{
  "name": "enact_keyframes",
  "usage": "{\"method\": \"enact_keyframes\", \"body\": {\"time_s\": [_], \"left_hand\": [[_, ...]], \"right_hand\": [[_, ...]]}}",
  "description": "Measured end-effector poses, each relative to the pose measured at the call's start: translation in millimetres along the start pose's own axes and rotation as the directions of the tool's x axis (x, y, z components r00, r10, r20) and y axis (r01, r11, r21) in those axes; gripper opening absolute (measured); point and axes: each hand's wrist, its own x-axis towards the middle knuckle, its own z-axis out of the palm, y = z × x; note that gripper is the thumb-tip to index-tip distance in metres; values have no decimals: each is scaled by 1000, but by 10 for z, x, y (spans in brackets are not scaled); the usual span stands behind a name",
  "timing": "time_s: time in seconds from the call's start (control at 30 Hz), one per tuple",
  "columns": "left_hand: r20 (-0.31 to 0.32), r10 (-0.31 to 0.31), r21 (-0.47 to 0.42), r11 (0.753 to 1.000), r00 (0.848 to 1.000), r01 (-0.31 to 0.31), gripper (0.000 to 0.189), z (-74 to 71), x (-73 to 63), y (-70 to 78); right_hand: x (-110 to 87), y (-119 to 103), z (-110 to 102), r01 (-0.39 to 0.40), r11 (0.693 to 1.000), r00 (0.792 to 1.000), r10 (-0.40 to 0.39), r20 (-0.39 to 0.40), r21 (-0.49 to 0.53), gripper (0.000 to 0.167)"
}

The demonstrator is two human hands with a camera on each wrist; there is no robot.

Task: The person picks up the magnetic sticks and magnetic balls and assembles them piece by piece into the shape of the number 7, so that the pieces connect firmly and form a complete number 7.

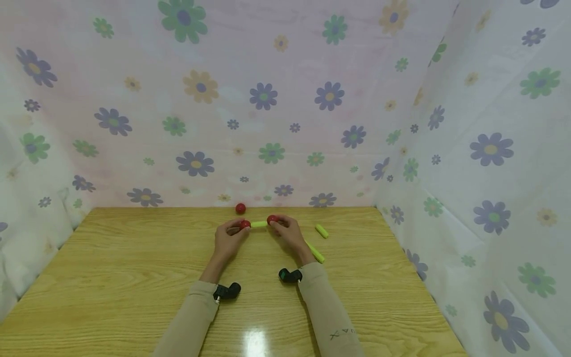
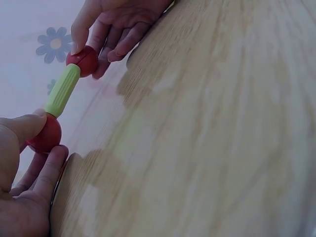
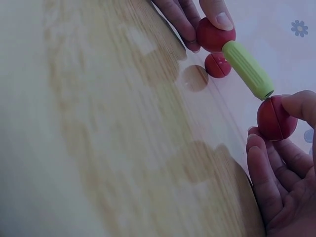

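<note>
Green rod [image 1: 258,224] (short, ribbed): lying between two red balls, held up near the middle of the table's far edge. Left hand [image 1: 228,241] pinches the left ball [image 1: 245,224] between thumb and fingers; right hand [image 1: 289,234] pinches the right ball [image 3: 276,118] likewise. Rod's left end meets the left ball; its right end, showing a dark opening in the right-wrist view, is at the right ball. Cannot tell whether that end is seated.

Third red ball [image 1: 240,208]: on the table [image 1: 111,277], close to the middle of its far edge, beyond the left ball. Short loose rod [image 1: 321,231], green: right of the right hand, toward the far right corner. Long rod [image 1: 315,252], green: beside the right wrist, partly hidden by it, left of the short loose rod and nearer the front edge.
</note>
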Motion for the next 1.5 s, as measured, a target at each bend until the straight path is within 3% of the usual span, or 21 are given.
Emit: {"method": "enact_keyframes", "body": {"time_s": [0.23, 0.4, 0.63, 0.93, 1.27, 1.5], "left_hand": [[15, -2, -10, 1000, 1000, 2, 41, 11, -51, 138], [-2, 17, 6, 1000, 1000, -17, 40, 8, -26, 56], [14, -17, -3, 1000, 1000, 17, 40, -9, -138, 349], [-11, -25, 6, 1000, 1000, 25, 42, 14, -4, 30], [-9, -14, 12, 1000, 1000, 14, 42, 1, -4, -3], [-5, -38, 12, 999, 999, 38, 42, 11, 1, -8]], "right_hand": [[-11, -1, -14, 20, 1000, 1000, -20, 7, -8, 35], [-30, -40, -44, 9, 1000, 999, -10, 43, 26, 40], [4, 21, -22, 33, 999, 999, -33, 11, 12, 37], [29, 39, -17, 29, 998, 1000, -29, 3, 52, 33], [9, 23, -29, 21, 999, 999, -21, 26, 29, 37], [17, 33, -32, 4, 1000, 999, -5, 33, 29, 38]]}}
